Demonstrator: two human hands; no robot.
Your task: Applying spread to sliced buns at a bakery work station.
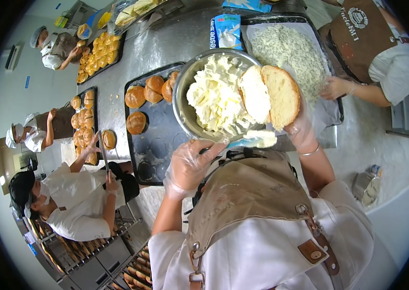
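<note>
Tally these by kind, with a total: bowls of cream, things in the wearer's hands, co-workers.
Bowl of cream: 1
Spatula, left hand: 1
Split bun, right hand: 1
Co-workers: 4
Total: 7

At 12 o'clock, a blue and white packet (230,31) has big letters. At 2 o'clock, a brown apron (359,46) has pale letters and a round badge (357,18). The small blue sign (27,82) at 10 o'clock is too tiny to read.

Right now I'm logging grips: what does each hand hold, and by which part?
Left hand: blue spatula, by the end opposite its creamy tip. Right hand: split bun, by its outer right side.
</note>
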